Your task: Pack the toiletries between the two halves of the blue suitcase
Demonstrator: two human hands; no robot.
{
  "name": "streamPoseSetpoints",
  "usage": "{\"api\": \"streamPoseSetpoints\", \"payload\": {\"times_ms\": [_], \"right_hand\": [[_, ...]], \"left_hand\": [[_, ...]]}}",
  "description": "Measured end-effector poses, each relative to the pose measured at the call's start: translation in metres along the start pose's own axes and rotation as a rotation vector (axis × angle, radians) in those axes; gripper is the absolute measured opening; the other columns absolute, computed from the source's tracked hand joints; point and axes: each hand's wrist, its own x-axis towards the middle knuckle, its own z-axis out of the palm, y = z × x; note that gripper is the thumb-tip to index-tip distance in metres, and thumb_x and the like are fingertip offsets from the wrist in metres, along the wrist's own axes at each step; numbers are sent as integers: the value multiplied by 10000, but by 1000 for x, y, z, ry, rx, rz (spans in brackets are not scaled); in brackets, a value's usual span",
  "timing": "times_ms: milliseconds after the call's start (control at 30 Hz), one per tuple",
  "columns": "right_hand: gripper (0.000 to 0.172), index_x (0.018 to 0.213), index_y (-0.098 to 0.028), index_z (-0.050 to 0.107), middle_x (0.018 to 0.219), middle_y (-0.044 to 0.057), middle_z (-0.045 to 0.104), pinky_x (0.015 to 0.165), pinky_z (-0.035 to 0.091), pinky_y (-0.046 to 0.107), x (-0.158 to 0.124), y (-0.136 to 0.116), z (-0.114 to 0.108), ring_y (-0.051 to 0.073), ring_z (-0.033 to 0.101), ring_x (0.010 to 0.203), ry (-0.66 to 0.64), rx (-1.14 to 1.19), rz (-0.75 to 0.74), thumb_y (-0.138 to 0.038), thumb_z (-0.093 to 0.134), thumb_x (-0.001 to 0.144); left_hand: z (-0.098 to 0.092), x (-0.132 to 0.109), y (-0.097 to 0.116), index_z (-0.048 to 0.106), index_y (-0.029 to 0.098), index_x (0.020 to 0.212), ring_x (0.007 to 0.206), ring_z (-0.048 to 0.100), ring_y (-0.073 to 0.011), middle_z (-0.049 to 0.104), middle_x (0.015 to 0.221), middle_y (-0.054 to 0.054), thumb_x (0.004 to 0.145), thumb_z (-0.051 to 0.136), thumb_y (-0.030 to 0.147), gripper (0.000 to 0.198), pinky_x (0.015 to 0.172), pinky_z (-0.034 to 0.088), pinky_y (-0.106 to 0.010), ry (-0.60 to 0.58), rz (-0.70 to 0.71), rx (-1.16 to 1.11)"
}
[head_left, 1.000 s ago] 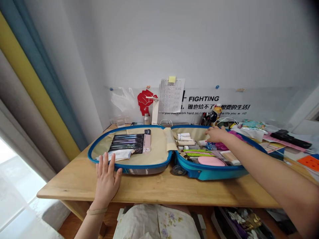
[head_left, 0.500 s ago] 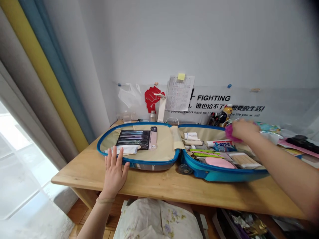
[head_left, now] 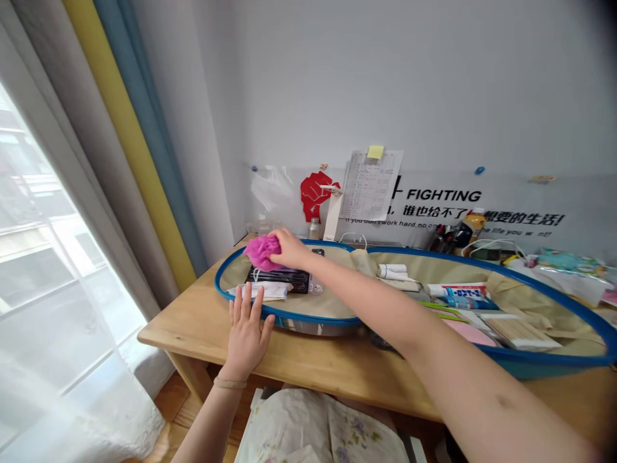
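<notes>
Puff (head_left: 261, 252) of pink mesh is gripped by the right hand (head_left: 290, 249) above the left half of the open suitcase (head_left: 332, 303), while the left hand (head_left: 248, 335) spreads wide at the near rim (head_left: 313, 318) (seemingly for steadiness).

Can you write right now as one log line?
right hand: holds pink mesh puff above open suitcase | left hand: at suitcase's near rim | suitcase: on table

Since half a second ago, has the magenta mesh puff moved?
Yes, leftward: the mesh puff was right of the red fist print, now left of it.
</notes>
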Motion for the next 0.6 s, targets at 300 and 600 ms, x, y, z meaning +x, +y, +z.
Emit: {"api": "streamPoseSetpoints", "payload": {"times_ms": [300, 600], "right_hand": [[461, 1128, -181, 592, 1320, 38, 608, 1104, 394, 373, 12, -18, 71, 208, 517, 1286, -263, 154, -100, -167, 745, 694], [246, 1013, -192, 624, 1083, 63, 699, 998, 490, 396, -16, -38, -1, 197, 624, 1077, -212, 342, -66, -379, 508, 903]], "left_hand": [[1, 0, 1, 293, 207, 1567, 1541, 95, -297, 210, 1649, -140, 1010, 424, 335, 587, 1216, 161, -574, 13, -6, 2], [1, -1, 0, 310, 192, 1559, 1535, 118, -318, 243, 1635, -162, 1006, 423, 360, 589, 1205, 181, -599, -2, -22, 10]]}}
